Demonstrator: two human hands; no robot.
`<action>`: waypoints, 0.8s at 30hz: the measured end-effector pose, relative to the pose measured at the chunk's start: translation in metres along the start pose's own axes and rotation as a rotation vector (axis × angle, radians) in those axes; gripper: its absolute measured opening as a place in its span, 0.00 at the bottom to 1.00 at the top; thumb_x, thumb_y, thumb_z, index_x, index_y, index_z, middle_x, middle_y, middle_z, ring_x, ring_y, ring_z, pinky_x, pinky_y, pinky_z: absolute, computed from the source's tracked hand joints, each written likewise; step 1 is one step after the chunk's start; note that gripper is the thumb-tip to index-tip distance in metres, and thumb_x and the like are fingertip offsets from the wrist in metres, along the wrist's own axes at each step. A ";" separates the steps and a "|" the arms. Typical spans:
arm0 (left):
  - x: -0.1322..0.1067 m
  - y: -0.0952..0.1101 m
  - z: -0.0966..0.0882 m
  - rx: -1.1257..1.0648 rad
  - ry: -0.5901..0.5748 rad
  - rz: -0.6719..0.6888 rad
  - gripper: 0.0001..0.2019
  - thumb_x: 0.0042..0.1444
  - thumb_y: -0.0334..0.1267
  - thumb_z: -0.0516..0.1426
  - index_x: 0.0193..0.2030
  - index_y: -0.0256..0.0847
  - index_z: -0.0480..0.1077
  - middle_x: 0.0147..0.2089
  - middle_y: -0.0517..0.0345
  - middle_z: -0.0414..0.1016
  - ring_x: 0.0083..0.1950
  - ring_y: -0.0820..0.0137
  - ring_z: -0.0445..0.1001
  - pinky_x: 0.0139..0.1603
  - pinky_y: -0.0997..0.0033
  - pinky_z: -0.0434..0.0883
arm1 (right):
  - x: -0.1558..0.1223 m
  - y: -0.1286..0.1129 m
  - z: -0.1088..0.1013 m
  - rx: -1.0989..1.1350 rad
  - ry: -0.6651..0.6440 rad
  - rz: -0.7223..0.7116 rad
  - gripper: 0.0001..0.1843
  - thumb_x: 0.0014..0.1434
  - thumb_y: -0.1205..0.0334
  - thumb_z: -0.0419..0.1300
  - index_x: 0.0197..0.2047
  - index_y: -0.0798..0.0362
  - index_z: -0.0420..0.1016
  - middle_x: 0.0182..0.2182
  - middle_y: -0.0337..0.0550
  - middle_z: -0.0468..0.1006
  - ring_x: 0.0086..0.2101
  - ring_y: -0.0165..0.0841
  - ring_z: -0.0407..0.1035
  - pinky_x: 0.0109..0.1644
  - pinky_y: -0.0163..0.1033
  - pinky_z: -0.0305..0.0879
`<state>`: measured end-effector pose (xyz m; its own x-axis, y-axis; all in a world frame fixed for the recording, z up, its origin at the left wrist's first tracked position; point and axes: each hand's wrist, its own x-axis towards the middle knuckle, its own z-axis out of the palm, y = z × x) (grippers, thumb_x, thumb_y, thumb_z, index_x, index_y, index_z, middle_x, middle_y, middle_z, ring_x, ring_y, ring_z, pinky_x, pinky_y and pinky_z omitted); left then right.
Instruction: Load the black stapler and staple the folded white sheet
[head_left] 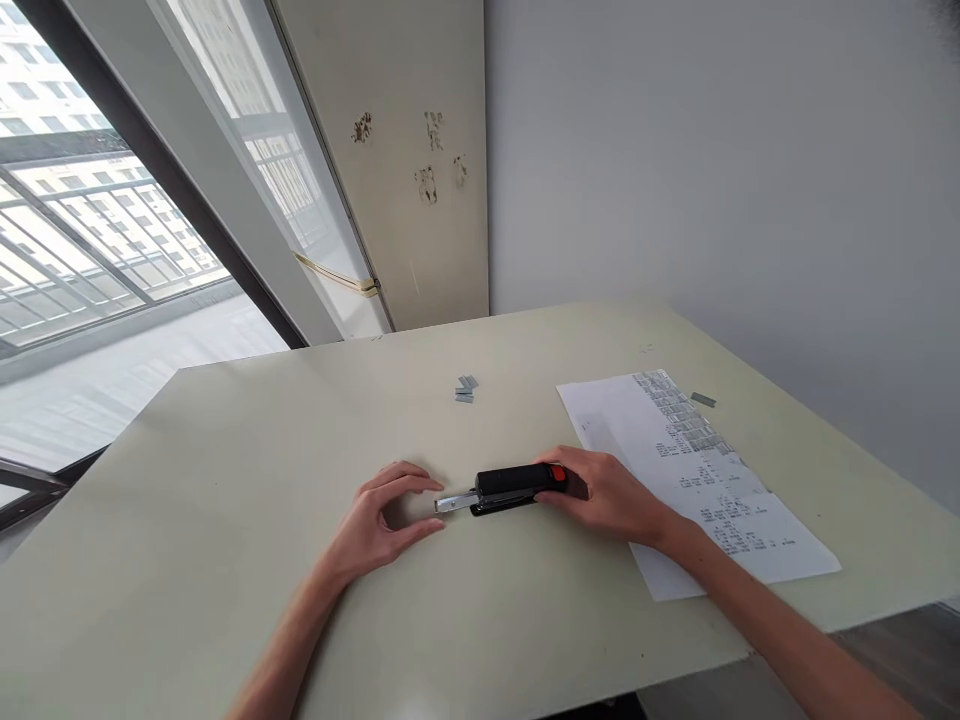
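Note:
A black stapler (514,482) with a red part at its rear lies on its long side of the table's middle, pointing left. My right hand (600,490) grips its rear end between thumb and fingers. From the stapler's front a silver metal magazine tray (454,502) sticks out to the left. My left hand (394,510) is beside that tray's tip, thumb and fingers apart around it, with no clear contact visible. Several small strips of staples (465,390) lie in a group beyond the stapler.
A printed sheet of paper (615,420) lies on the right of the pale table (262,480), partly under my right forearm; rows of staple strips (679,412) cover its upper edge. One grey strip (703,399) lies beyond it. A wall (712,170) borders the right; a window (112,220) stands left.

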<state>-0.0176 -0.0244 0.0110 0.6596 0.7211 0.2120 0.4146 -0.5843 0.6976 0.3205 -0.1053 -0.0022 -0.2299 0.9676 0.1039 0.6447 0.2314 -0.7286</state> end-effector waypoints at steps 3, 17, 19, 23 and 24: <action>0.007 -0.006 0.000 -0.052 0.105 -0.098 0.17 0.64 0.49 0.63 0.54 0.44 0.77 0.42 0.53 0.79 0.41 0.65 0.76 0.42 0.68 0.73 | 0.008 0.006 -0.005 -0.023 -0.056 -0.096 0.14 0.67 0.49 0.64 0.52 0.45 0.75 0.40 0.41 0.81 0.34 0.35 0.72 0.37 0.40 0.66; 0.122 -0.036 0.039 0.314 0.189 -0.070 0.12 0.69 0.40 0.56 0.55 0.46 0.75 0.43 0.58 0.76 0.36 0.69 0.74 0.42 0.69 0.71 | 0.013 0.017 0.008 0.027 0.009 -0.193 0.10 0.65 0.56 0.67 0.49 0.45 0.73 0.41 0.39 0.80 0.35 0.34 0.72 0.38 0.39 0.66; 0.119 -0.037 0.039 0.324 0.190 -0.065 0.09 0.70 0.40 0.56 0.49 0.45 0.77 0.43 0.57 0.75 0.36 0.69 0.74 0.42 0.69 0.71 | 0.013 0.017 0.008 0.026 0.008 -0.201 0.10 0.65 0.57 0.66 0.49 0.45 0.73 0.42 0.40 0.80 0.36 0.34 0.73 0.38 0.39 0.66; 0.104 -0.037 0.035 0.325 0.205 -0.068 0.07 0.70 0.40 0.56 0.44 0.44 0.76 0.46 0.56 0.73 0.36 0.69 0.73 0.41 0.68 0.71 | 0.013 0.016 0.009 0.024 0.003 -0.204 0.10 0.65 0.57 0.66 0.49 0.45 0.73 0.42 0.40 0.80 0.34 0.33 0.71 0.37 0.38 0.66; 0.101 -0.037 0.034 0.323 0.212 -0.070 0.07 0.69 0.40 0.57 0.45 0.44 0.76 0.47 0.56 0.73 0.37 0.69 0.73 0.42 0.67 0.71 | 0.013 0.016 0.009 0.019 0.001 -0.204 0.10 0.66 0.57 0.66 0.49 0.45 0.73 0.41 0.40 0.80 0.34 0.33 0.71 0.36 0.38 0.66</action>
<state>0.0548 0.0571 -0.0172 0.4928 0.8044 0.3319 0.6524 -0.5939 0.4708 0.3218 -0.0903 -0.0188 -0.3538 0.9010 0.2511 0.5712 0.4207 -0.7048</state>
